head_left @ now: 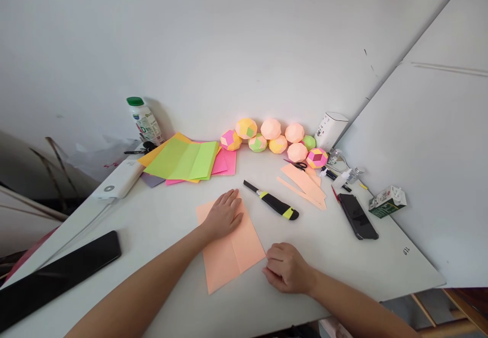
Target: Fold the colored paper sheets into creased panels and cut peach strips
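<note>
A peach sheet of paper (232,249) with a fold line down its middle lies on the white table (160,226). My left hand (224,214) rests flat on the sheet's upper part, fingers stretched out. My right hand (285,267) is curled with its fingers pinched at the sheet's right lower corner. A black and yellow utility knife (271,201) lies just beyond the sheet, to the right of my left hand.
Stacked coloured paper (183,160), several paper balls (274,140), peach paper strips (305,185), scissors (299,164), a phone (357,216), a small carton (387,201), a bottle (144,120), a white power bank (120,179) and a black bar (57,277) lie around. Walls stand behind and at the right.
</note>
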A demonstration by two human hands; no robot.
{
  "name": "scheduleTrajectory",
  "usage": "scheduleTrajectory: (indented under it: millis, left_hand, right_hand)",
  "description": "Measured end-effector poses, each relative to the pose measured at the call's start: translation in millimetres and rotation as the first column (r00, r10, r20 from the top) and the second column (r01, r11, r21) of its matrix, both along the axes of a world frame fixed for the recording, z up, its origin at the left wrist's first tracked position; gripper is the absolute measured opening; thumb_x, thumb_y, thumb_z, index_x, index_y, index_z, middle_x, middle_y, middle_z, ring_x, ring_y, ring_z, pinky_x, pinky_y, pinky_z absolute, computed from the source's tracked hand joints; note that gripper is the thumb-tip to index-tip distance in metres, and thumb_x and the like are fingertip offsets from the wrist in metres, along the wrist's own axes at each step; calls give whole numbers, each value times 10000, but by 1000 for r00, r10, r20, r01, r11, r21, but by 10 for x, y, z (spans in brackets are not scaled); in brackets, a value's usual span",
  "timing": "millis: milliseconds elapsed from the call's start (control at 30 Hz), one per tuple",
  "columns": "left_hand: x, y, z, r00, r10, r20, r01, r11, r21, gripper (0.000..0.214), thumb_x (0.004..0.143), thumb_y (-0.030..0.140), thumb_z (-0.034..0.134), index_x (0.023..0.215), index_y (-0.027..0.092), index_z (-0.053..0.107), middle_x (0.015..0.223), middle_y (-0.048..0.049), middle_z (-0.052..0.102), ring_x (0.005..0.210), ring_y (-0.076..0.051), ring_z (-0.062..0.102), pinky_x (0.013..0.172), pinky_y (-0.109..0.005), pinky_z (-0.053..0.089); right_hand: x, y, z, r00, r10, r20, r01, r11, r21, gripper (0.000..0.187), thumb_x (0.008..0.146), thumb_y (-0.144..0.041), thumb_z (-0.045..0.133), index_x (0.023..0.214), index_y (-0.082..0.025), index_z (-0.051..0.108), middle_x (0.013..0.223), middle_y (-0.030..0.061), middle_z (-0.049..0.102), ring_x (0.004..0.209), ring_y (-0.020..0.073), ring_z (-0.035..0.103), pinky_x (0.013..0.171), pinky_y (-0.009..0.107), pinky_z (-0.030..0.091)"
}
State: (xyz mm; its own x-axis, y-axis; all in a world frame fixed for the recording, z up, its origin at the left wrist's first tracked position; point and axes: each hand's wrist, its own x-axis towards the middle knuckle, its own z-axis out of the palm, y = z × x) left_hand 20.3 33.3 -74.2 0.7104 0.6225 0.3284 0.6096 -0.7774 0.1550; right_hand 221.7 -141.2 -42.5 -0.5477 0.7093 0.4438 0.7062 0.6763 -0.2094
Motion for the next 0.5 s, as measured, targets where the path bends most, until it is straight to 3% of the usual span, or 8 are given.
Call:
scheduleTrajectory:
  millis: [67,167,267,367,500]
  left_hand:
    - [-3,-10,13,1000,-6,11,6,1000,8,375,893,348,391,1166,134,534,1416,-165,426,1336,-307,348,1056,-490,364]
    - [9,-32,54,999,-27,34,26,999,24,328,905,325,382,1114,156,569,1386,-149,462,1326,-313,357,1039,-506,382]
    - [34,-42,85,997,-50,53,48,998,35,294,926,265,345,1050,199,603,1285,-106,552,1257,-279,446,1012,-490,416]
    - [52,-34,88,996,-61,65,58,998,36,313,940,244,318,1026,193,614,1197,-105,599,1182,-261,511,973,-460,456]
    - [54,-24,79,994,-80,76,77,996,37,305,941,256,327,1010,188,616,1182,-105,597,1174,-262,510,971,-449,458]
  right_hand:
    - [69,74,26,998,-53,-27,53,998,21,249,846,-185,449,598,-197,475,660,21,503,626,147,404,575,286,366]
    - [247,246,55,957,-282,-69,287,956,62,130,844,-176,464,804,-192,587,941,94,593,882,224,500,756,389,440]
    - [452,417,33,884,-464,-48,465,885,4,277,862,-249,486,1118,-176,561,1220,153,523,1135,307,445,912,508,403]
    - [577,531,-21,877,-479,-41,476,877,-62,344,864,-308,529,1181,-175,526,1195,143,559,1109,297,486,919,505,412]
    - [590,646,-53,867,-496,-59,485,864,-133,255,856,-280,542,1083,-163,550,1082,125,616,1002,282,533,842,487,451]
